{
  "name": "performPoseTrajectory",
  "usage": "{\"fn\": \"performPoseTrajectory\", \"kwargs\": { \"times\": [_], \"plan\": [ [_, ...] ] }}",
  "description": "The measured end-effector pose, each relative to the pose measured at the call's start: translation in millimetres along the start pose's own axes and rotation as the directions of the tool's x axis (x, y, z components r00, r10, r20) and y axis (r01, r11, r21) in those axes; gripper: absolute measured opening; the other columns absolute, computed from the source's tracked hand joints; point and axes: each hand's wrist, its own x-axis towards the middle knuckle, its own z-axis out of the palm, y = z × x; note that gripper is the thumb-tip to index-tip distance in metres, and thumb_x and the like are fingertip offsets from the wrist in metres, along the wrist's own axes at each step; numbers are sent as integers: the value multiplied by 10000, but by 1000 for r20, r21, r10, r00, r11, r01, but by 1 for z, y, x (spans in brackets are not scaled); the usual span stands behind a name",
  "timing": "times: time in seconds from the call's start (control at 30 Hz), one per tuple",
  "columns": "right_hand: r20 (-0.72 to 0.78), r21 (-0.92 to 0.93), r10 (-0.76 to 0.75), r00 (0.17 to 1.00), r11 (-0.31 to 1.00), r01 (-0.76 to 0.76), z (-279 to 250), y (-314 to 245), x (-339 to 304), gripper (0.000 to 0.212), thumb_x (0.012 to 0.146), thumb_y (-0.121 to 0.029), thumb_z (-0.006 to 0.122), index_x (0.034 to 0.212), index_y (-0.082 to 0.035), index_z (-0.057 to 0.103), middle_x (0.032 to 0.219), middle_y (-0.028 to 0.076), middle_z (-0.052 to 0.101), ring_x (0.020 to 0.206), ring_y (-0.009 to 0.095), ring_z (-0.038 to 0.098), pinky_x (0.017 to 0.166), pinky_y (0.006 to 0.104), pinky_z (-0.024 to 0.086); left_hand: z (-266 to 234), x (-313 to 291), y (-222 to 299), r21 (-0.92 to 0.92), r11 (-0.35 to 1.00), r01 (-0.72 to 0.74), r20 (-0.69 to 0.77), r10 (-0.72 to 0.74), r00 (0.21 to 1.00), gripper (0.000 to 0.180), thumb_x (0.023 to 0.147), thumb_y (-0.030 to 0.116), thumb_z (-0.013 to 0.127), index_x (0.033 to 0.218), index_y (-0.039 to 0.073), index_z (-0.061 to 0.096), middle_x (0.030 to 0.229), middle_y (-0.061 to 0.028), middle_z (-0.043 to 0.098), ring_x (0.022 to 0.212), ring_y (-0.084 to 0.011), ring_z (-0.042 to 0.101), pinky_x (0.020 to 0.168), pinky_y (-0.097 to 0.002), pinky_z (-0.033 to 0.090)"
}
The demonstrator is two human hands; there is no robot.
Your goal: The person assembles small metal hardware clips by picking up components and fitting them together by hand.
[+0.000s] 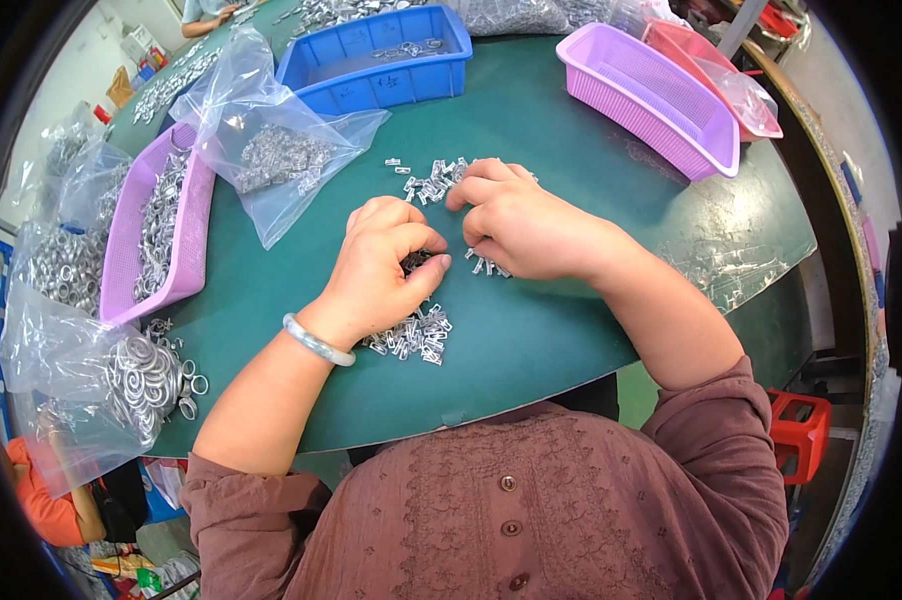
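Observation:
My left hand (379, 262), with a pale bangle (316, 341) at the wrist, is closed over the middle of the green table. Between its curled fingers and thumb some dark-looking small metal pieces (414, 262) show. A pile of small silver metal clips (416, 335) lies just below that hand. To its right, my right hand (523, 222) has its fingers bent and drawn together; what they hold, if anything, is hidden. More silver clips (433, 182) lie loose at the far side of my fingers, and a few (486, 264) beneath the right hand.
A clear bag of small metal parts (286, 155) lies beyond my left hand. At left stand a long purple basket (196, 235) and a bag spilling metal rings (143, 375). A blue bin (381, 88) and another purple basket (661, 125) are farther back. Another person's arm (203, 25) shows at the far edge.

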Motion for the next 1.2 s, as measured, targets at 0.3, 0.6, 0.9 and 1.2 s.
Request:
{"fn": "performPoseTrajectory", "kwargs": {
  "times": [0.3, 0.6, 0.9, 1.2],
  "plan": [
    [-128, 234, -21, 992, 971, 51, 2, -4, 6, 55, 802, -43, 658, 846, -16, 636, 1096, 95, 616, 1129, 321, 503, 963, 409, 411, 2, 1, 1, 9, 999, -36, -40, 36, 999, 114, 735, 70, 744, 814, 47, 665, 855, -59, 589, 881, -252, 556, 808, -358, 432],
    [-213, 441, 132, 968, 897, -25, -1, 1, 9, 58, 880, -73, 625, 866, -19, 639, 924, 91, 643, 927, 245, 563, 870, 374, 442, -1, 2, -1, -72, 997, -16, -198, 1, 980, 103, 765, 51, 736, 814, 28, 649, 856, -64, 587, 886, -244, 558, 768, -337, 450],
    [-255, 532, 151, 955, 847, 8, -2, -4, 10, 89, 793, -92, 687, 858, -46, 649, 873, 86, 654, 884, 281, 591, 807, 376, 471, -4, 4, 1, -26, 996, -90, -262, 80, 962, 150, 722, 34, 760, 830, 37, 656, 848, -57, 568, 902, -249, 555, 790, -345, 451],
    [-292, 501, 79, 953, 862, 82, -3, -4, 9, 125, 793, -29, 699, 904, -36, 643, 951, 64, 647, 962, 227, 577, 821, 342, 473, -6, 4, 1, -21, 994, -110, -289, 99, 952, 188, 681, 24, 772, 825, 58, 655, 858, -57, 573, 916, -264, 558, 803, -363, 454]
  ]
}}
